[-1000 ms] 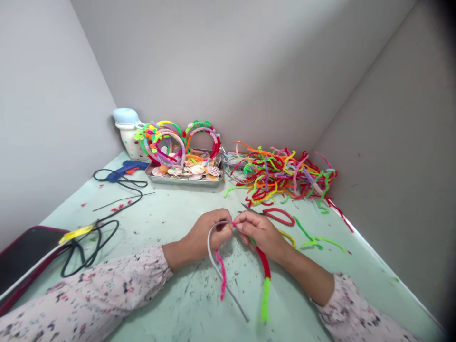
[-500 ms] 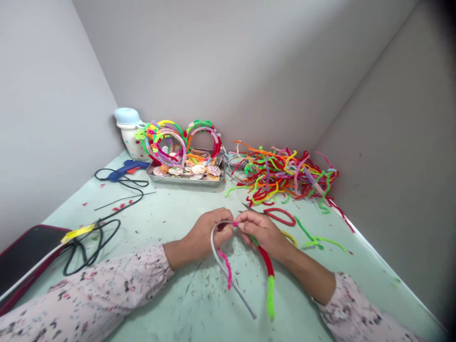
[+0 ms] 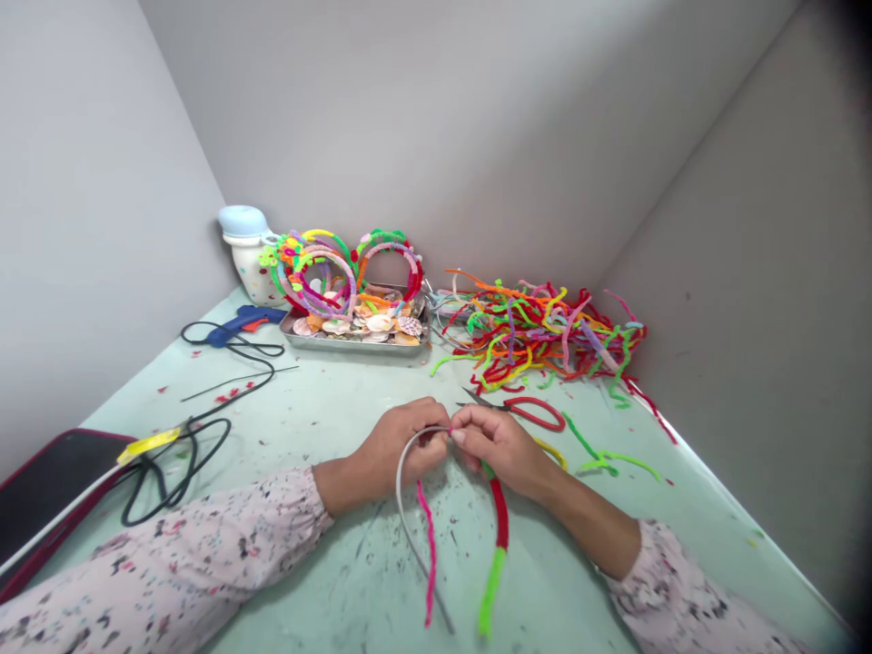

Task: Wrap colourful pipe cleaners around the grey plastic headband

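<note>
Both my hands meet at the table's middle over a grey headband (image 3: pixel 407 518). My left hand (image 3: pixel 395 445) is closed on the top of the band's arch. My right hand (image 3: pixel 494 440) pinches a pink pipe cleaner (image 3: pixel 429 545) against the band, right beside the left fingertips. The pink strand hangs down towards me inside the arch. The band's right leg is wrapped in red, then bright green fuzz (image 3: pixel 494 563). Its left leg is bare grey.
Red-handled scissors (image 3: pixel 531 413) lie just behind my right hand. A heap of coloured pipe cleaners (image 3: pixel 538 331) is at the back right. A metal tray (image 3: pixel 354 343) holds shells and finished headbands. A blue glue gun (image 3: pixel 238 322), black cable (image 3: pixel 177 463) and dark tablet (image 3: pixel 41 490) lie left.
The headband's legs and the hanging pink strand have swung a little left and towards me. Both hands stay in the same spot, fingers still working at the arch.
</note>
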